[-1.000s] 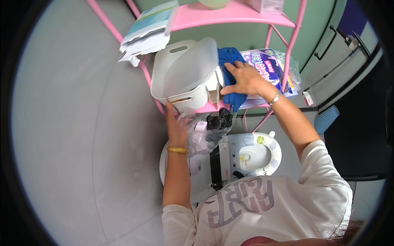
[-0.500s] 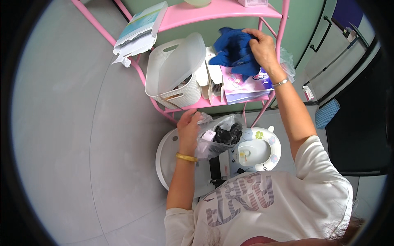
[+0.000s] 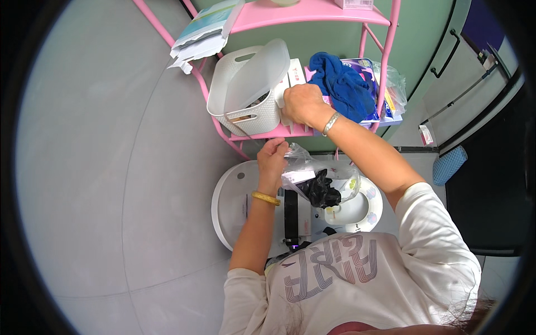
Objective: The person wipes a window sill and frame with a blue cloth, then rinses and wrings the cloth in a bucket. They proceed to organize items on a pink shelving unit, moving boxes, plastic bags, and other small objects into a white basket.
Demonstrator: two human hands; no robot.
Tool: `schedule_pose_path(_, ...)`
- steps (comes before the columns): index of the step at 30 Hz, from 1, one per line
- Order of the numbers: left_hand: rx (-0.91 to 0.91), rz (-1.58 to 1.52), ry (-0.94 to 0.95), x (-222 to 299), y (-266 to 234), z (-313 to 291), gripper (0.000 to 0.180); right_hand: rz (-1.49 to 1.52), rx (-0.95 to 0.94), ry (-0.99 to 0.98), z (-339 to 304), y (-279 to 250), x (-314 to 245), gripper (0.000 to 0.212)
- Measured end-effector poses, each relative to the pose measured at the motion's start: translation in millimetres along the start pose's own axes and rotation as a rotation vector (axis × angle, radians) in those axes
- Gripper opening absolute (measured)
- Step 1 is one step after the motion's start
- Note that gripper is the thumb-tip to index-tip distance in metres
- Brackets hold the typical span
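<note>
My left hand point(image 3: 272, 164) is closed on the rim of a clear plastic bag point(image 3: 350, 174). A crumpled black plastic bag point(image 3: 322, 190) and a small pale box point(image 3: 298, 176) show through its side. On the pink lower shelf my right hand point(image 3: 305, 103) is curled over some narrow white boxes point(image 3: 295, 74), and its fingertips are hidden. To its right, a blue cloth point(image 3: 345, 84) lies heaped on purple-and-pink packages point(image 3: 365, 68). Just left of the boxes stands a white plastic basket point(image 3: 237, 78) with a translucent lid point(image 3: 262, 72) tilted across it.
Above is the upper pink shelf point(image 3: 307, 15), with torn paper packaging point(image 3: 209, 30) at its left end. Below the bag are a child's toilet seat point(image 3: 369, 209) and a round white base point(image 3: 229, 212). A blue patterned roll point(image 3: 449, 166) stands at the right.
My right hand has let go of the blue cloth, which now rests on the packages, and has moved left to the white boxes. The clear bag hangs slightly further right.
</note>
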State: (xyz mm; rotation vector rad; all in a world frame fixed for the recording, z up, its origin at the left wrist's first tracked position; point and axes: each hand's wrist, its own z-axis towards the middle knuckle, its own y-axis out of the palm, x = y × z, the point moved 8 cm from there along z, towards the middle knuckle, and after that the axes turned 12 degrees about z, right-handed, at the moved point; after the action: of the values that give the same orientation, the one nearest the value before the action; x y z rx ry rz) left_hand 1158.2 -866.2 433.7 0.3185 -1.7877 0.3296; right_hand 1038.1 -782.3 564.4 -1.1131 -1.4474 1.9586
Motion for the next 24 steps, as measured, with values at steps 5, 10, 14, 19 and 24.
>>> schedule_pose_path(5, 0.012, -0.057, 0.021, 5.5, -4.5, -4.4, 0.018, 0.316, 0.088, 0.138, 7.7, -21.8, 40.7, 0.038)
schedule_pose_path(10, 0.05, -0.012, 0.065, 18.9, -7.9, -10.4, 0.021, 0.768, 0.118, 0.088, -6.8, -46.1, 46.5, 0.031)
schedule_pose_path(14, 0.049, 0.078, 0.14, 45.5, 4.8, -6.2, 0.027, 0.9, 0.139, 0.053, 1.7, -57.1, 47.0, 0.029)
schedule_pose_path(19, 0.122, 0.121, 0.167, 67.0, 3.8, -2.9, 0.038, 0.8, 0.107, 0.041, -2.6, -71.7, 39.9, 0.034)
schedule_pose_path(24, 0.096, 0.358, 0.396, 67.8, 7.7, -24.8, 0.047, 0.772, 0.01, -0.054, -74.9, -79.8, 22.0, 0.028)
